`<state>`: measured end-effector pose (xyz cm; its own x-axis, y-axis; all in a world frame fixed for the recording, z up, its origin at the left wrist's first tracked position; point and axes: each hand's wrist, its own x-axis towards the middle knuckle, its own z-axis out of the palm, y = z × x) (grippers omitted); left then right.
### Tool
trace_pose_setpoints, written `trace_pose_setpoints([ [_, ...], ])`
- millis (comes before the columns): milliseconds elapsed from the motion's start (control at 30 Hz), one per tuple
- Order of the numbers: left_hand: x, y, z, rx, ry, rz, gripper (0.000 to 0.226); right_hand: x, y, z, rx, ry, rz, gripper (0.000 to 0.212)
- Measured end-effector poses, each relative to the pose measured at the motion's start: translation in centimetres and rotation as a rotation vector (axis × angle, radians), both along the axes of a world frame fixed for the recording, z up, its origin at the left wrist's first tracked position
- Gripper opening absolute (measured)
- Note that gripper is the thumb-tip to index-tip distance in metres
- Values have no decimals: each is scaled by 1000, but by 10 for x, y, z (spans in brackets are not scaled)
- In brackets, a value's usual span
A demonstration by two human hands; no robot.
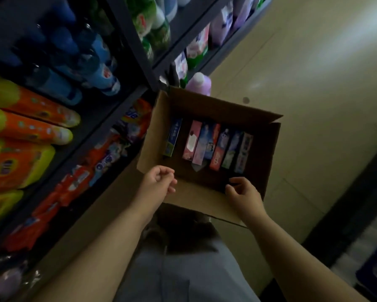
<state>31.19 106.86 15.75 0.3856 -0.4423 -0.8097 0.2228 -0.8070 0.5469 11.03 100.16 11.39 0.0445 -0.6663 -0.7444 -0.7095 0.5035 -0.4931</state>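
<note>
Cardboard box (205, 105) sits open on the beige floor (314, 88), just beside the dark shelf unit (137, 55), flaps folded outward. Inside, a row of slim cartons (218, 147) lies side by side across the base: pink, blue, red, green and purple faces. One blue-green carton (172, 138) lies apart at the left wall. Print on all cartons is too blurred to read. Left hand (159, 182) hovers over the near-left corner, fingers loosely curled, holding nothing. Right hand (242, 192) is at the near flap, fingers loosely curled with nothing seen in them; contact with the flap cannot be confirmed. Shelves carry orange bottles (35, 110) with yellow-green caps, blue bottles (96, 66) and orange-red bags (74, 182); their labels are illegible.
</note>
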Motion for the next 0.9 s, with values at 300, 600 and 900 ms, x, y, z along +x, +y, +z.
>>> trace_pose_setpoints([
  [300,11,-29,-133,122,19,-27,13,24,-29,-140,113,47,-15,32],
  [600,34,-71,-315,73,-43,-242,21,63,-69,-299,9,118,175,30],
  [900,35,-109,-435,164,121,-471,48,71,-104,-374,-415,32,356,17],
])
